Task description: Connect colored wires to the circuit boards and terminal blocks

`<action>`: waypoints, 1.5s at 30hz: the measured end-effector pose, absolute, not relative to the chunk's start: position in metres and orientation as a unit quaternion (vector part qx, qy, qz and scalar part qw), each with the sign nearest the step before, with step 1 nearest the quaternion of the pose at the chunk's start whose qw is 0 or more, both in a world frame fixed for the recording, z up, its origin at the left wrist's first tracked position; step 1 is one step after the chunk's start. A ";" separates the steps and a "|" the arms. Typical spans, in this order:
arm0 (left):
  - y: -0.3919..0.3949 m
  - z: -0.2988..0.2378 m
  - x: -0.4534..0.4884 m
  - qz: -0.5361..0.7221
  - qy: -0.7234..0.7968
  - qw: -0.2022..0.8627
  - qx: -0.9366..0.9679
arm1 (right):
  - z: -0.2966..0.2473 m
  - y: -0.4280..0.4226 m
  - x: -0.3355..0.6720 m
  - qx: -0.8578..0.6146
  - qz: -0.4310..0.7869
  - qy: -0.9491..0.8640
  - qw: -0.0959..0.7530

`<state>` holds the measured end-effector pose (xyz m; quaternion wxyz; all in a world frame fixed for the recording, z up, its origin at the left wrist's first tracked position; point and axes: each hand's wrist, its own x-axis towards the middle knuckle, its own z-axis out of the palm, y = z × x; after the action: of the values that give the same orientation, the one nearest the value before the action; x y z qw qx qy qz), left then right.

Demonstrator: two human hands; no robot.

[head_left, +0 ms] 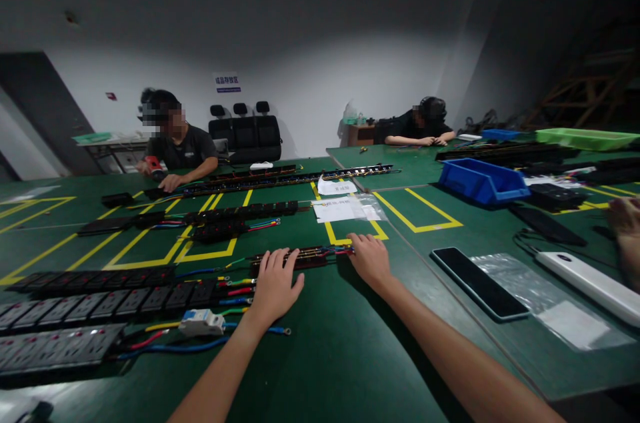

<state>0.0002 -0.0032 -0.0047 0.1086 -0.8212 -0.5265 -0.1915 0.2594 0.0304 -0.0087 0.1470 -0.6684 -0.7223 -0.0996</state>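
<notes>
A short open strip with brass-coloured rails and wires [315,257] lies on the green table in front of me. Across its left part rests my left hand [275,286], fingers spread over it and thumb held apart. At the strip's right end, my right hand [371,259] has its fingertips closed on the red and blue wires [344,250]. To the left of my left hand lie black power strips [105,306] with coloured leads. A white and blue circuit breaker [201,323] sits on the leads of the nearest one.
Yellow tape [425,226] marks the table [340,356]. To the right are a phone [477,283], a white power bank [587,283] and a blue bin [480,183]. Two people work across the table, one holding a red tool [154,166]. Another person's hand [627,233] shows at the right edge.
</notes>
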 end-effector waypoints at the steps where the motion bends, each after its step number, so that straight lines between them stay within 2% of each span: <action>1: -0.003 -0.004 0.000 -0.191 -0.527 0.108 -0.821 | -0.008 0.030 0.259 -0.667 -0.099 -0.725 0.144; 26: -0.002 -0.006 0.000 -0.184 -0.533 0.093 -0.821 | -0.009 0.034 0.272 -0.659 -0.068 -0.735 0.141; 35: -0.002 -0.004 0.000 -0.191 -0.527 0.096 -0.823 | 0.001 0.025 0.287 -0.648 -0.040 -0.738 0.183; 45: -0.001 -0.006 0.000 -0.184 -0.526 0.104 -0.824 | 0.011 0.022 0.287 -0.652 0.001 -0.706 0.277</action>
<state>0.0003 -0.0015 -0.0062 0.1045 -0.8238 -0.5257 -0.1843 0.2866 0.0224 0.0115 0.2766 -0.6517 -0.7062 0.0005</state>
